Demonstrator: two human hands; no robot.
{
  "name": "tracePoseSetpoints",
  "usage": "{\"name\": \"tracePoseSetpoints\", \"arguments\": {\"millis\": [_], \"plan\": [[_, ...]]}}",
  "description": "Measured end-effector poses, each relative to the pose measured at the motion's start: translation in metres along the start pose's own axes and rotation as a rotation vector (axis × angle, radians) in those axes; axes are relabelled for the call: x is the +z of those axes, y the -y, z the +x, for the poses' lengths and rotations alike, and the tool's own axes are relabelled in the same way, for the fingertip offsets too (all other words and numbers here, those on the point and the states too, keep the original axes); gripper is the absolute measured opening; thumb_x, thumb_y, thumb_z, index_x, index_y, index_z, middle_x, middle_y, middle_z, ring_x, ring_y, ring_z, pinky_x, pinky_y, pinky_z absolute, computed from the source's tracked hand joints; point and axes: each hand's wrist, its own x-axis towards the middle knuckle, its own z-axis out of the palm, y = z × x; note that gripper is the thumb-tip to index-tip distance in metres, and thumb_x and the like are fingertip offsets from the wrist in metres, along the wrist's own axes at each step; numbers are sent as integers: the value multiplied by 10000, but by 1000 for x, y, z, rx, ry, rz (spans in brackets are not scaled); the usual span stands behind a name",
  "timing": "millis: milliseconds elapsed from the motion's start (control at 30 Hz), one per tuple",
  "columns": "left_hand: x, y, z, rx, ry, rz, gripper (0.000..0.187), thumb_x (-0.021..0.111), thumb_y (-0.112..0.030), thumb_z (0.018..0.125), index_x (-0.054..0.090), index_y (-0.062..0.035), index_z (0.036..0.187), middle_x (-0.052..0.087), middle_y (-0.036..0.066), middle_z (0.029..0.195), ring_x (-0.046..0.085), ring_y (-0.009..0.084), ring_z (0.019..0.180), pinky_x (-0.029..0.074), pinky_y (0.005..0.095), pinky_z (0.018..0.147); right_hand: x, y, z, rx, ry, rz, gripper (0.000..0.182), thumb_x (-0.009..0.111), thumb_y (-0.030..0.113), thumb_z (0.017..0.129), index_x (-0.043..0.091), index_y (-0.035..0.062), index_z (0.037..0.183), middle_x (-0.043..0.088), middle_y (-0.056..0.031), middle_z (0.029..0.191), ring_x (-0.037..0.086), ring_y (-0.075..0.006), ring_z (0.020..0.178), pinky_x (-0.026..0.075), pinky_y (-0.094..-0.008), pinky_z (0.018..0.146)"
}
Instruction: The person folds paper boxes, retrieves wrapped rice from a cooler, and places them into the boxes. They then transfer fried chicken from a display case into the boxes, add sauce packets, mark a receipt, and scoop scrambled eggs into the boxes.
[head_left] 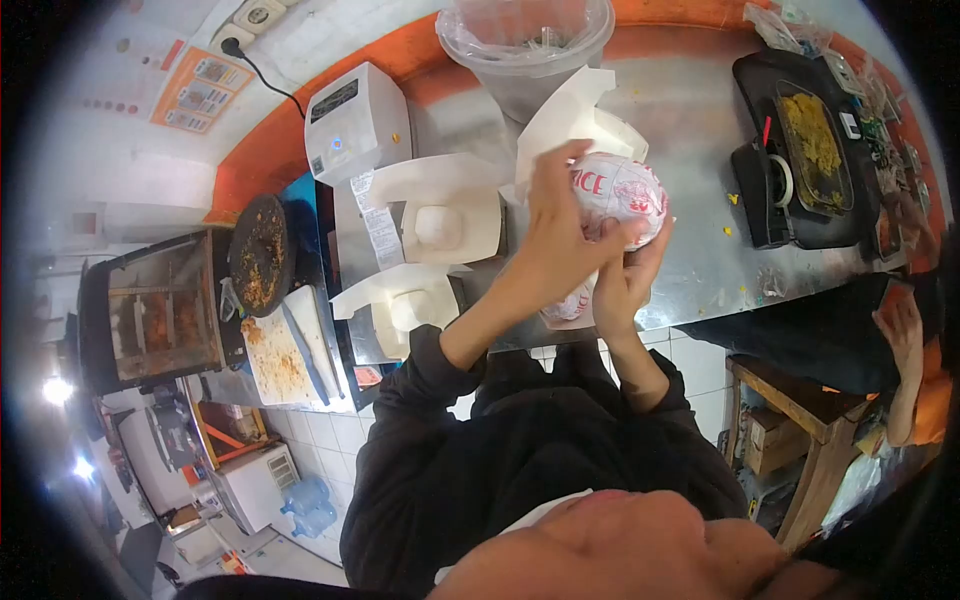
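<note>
Left hand (553,235): I have it raised in front of me, palm turned away, fingers spread and curled forward over the top, thumb reaching right. Right hand (628,275): I keep it lower and just beside the left, fingers cupped upward and closed in a grip. Both forearms bare, dark sleeves pushed back to the elbows, wrists close together.

The round bundle wrapped in white paper with red print (620,195) looks thin and crinkled, with a faint sheen. The open white folded cardboard boxes (440,215) beside it are matt and smooth. The grey brushed-steel counter (690,120) is shiny and smeared. On its far side, the clear plastic bag lining a tub (525,35) is glossy and wrinkled. The black plastic tray (790,150) to the right looks dull.
</note>
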Motion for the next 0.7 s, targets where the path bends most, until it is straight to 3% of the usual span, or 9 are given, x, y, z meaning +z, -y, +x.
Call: {"name": "tracePoseSetpoints", "arguments": {"millis": [100,200,267,333,367,400,533,600,700], "plan": [[8,-7,3,135,-70,240,858,795,-321,612,275,-60,1242,368,217,1183,490,307,1019,428,407,858,6,2,14,-258,182,-194,612,503,-5,849,169,-18,1362,309,-196,1334,345,-269,1239,270,-371,1036],[-4,5,46,114,-132,60,812,791,-325,605,329,-66,1220,488,181,1060,526,274,990,427,386,862,-4,7,31,-157,377,-344,708,522,-54,810,142,15,1404,330,-163,1358,315,-247,1270,269,-390,1045],[-16,23,80,15,53,120,738,779,-309,601,385,-70,1178,575,178,953,577,282,947,441,388,847,-16,17,41,-183,296,-403,656,538,-24,808,221,-4,1382,304,-150,1394,322,-249,1274,249,-408,1057],[-20,39,107,156,167,548,742,769,-329,584,410,-29,1160,591,233,983,595,328,936,463,394,818,-34,22,38,-242,105,-363,555,530,-2,828,315,-25,1338,341,-159,1377,375,-249,1244,289,-404,1037],[-18,53,118,6,244,590,741,757,-336,592,410,-14,1162,596,232,969,595,338,916,468,384,810,-45,25,34,-247,120,-369,555,530,-2,828,315,-25,1338,341,-159,1377,375,-249,1244,289,-404,1037],[-14,73,126,-144,324,629,740,744,-342,600,410,1,1165,600,230,955,595,348,895,473,373,802,-56,28,29,-222,56,-409,490,524,8,840,365,-35,1302,398,-158,1325,425,-240,1194,331,-390,1008],[-12,163,120,-201,572,1012,890,769,-399,554,374,36,1222,580,253,1062,578,362,986,469,418,824,-93,18,0,-69,-14,-445,298,513,33,867,511,-52,1153,564,-133,1096,552,-188,988,451,-322,865],[-29,173,109,-245,897,1122,892,782,-337,538,364,-4,1253,542,234,1138,560,365,1020,479,440,803,-104,14,-14,-37,17,-452,258,509,31,870,531,-49,1114,580,-117,1023,559,-170,927,458,-301,819],[-40,177,94,-85,904,1309,924,792,-271,523,334,-65,1299,464,219,1230,529,394,1054,478,472,800,-100,12,-32,89,11,-477,155,505,48,878,578,-25,994,606,-84,931,567,-154,839,438,-267,778]]}}
